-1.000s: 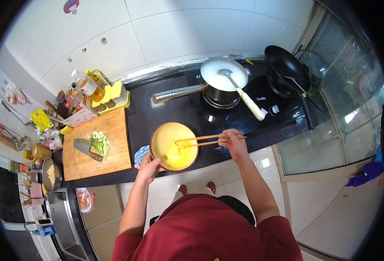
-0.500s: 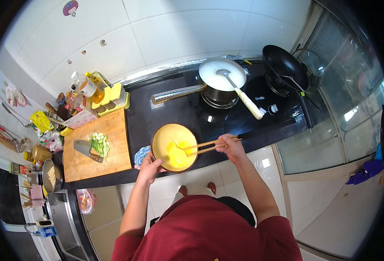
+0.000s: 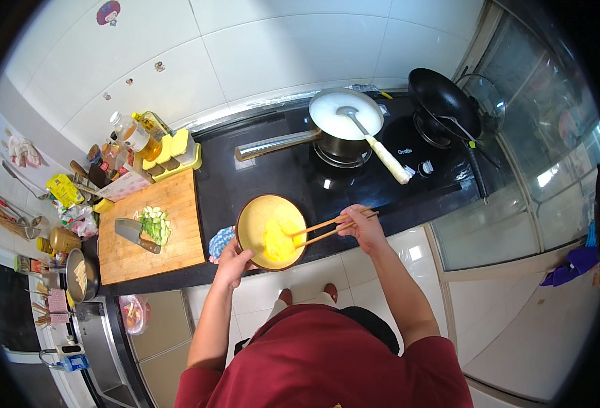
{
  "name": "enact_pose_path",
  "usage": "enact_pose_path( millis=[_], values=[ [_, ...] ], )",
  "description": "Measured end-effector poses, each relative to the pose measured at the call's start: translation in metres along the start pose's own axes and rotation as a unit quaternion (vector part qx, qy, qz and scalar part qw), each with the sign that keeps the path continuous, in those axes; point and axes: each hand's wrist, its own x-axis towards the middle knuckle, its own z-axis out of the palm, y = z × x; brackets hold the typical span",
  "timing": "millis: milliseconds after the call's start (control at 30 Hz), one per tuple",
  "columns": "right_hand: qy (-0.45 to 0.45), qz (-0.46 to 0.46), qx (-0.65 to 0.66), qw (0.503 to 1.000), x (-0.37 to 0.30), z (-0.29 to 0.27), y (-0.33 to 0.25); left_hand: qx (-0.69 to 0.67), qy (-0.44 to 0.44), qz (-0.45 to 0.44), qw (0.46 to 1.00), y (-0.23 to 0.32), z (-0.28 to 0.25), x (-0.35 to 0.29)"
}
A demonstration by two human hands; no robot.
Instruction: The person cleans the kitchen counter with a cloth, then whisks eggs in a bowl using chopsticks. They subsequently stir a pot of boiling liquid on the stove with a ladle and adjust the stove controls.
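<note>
My left hand [image 3: 232, 264] grips the rim of a round bowl [image 3: 251, 221], thumb on the near-left edge, and the bowl tilts toward me at the counter's front edge. Yellow beaten egg [image 3: 278, 239] pools in its lower part. Closed around a pair of wooden chopsticks [image 3: 327, 226], my right hand [image 3: 364, 230] is to the right of the bowl. The chopstick tips are in the egg, slightly apart. A blue-and-white cloth [image 3: 222, 243] lies just left of the bowl.
On the left, a wooden cutting board [image 3: 177, 255] bears chopped green vegetable [image 3: 156, 226] and a cleaver [image 3: 135, 234]. A pot [image 3: 327, 109] of whitish liquid with a ladle [image 3: 381, 153] across it stands on the stove. Farther right is a black wok [image 3: 443, 102].
The chopstick tips have spread apart and shifted in the egg, which has moved about in the bowl. My right hand has turned slightly. The bowl stays nearly in place.
</note>
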Motion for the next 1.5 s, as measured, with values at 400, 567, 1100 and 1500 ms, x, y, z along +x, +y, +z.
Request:
enact_pose_path(
  millis=[400,567,1100,1500],
  values=[
    [0.015,-0.021,-0.005,1.0,0.006,0.002,-0.003,-0.013,0.001,-0.001,1.0,-0.003,-0.005,0.004],
    [0.022,-0.023,0.008,0.999,0.008,-0.001,0.002,-0.007,-0.006,0.0,1.0,0.0,-0.003,0.003],
    [-0.006,0.029,0.016,0.999,0.003,-0.004,0.007,-0.023,0.0,0.013,1.0,0.002,-0.002,0.009],
    [-0.009,-0.018,0.016,1.0,0.011,0.009,0.001,-0.096,-0.047,-0.018,0.994,-0.001,-0.013,0.018]
  ],
)
